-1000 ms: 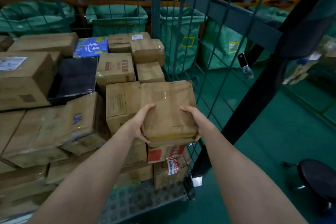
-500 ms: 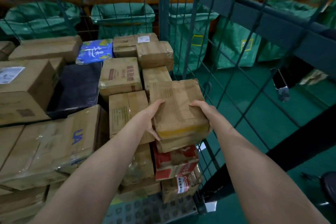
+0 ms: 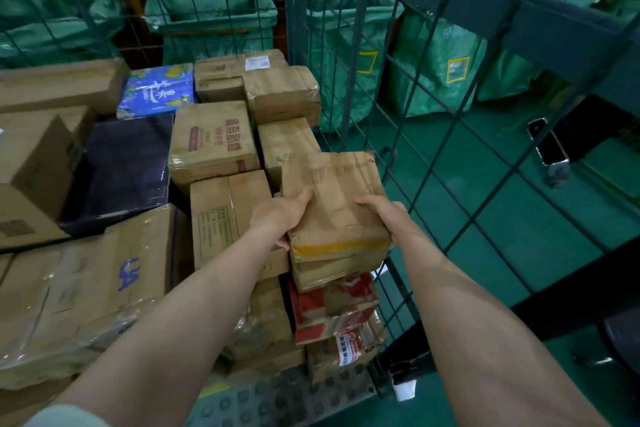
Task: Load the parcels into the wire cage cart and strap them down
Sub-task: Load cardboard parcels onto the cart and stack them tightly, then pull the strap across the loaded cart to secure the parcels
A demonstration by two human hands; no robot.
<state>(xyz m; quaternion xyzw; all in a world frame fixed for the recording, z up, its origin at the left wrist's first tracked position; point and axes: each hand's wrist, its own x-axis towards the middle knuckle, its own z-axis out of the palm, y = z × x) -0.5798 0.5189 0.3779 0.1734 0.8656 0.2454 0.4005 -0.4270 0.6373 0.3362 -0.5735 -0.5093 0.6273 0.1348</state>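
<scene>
Here, left hand, right hand: grip clamped on parcel; wire cage cart, green floor, sacks behind.

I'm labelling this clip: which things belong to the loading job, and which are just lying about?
Job: parcel, left hand and right hand gripping it, stack, cage.
Lying about: green sacks, phone.

there are two hands, one wire cage cart, one blue parcel, one black parcel and over ten brown parcels.
</scene>
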